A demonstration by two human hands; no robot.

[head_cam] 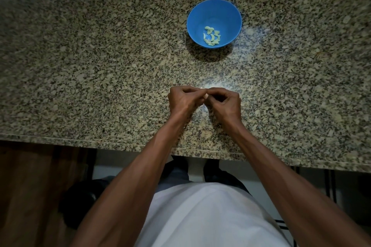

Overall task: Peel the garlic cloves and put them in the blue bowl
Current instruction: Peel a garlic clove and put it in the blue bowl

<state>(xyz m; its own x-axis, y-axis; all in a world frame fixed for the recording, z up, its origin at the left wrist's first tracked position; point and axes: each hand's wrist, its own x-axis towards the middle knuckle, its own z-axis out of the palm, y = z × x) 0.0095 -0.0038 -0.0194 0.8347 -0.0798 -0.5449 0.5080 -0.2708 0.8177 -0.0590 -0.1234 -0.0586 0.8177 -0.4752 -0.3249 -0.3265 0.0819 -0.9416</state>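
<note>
White cloth of my shirt (210,216) fills the bottom of the view, with my bare forearms reaching out over the speckled granite counter (90,78). My left hand (183,99) and right hand (224,102) meet fingertip to fingertip, all fingers curled, pinching a small pale garlic clove (205,96) between them just above the polished stone. Well beyond them sits the round blue bowl (200,16), smooth and plastic-looking, with a small heap of pale, curved peeled cloves (211,37) lying in its bottom.
</note>
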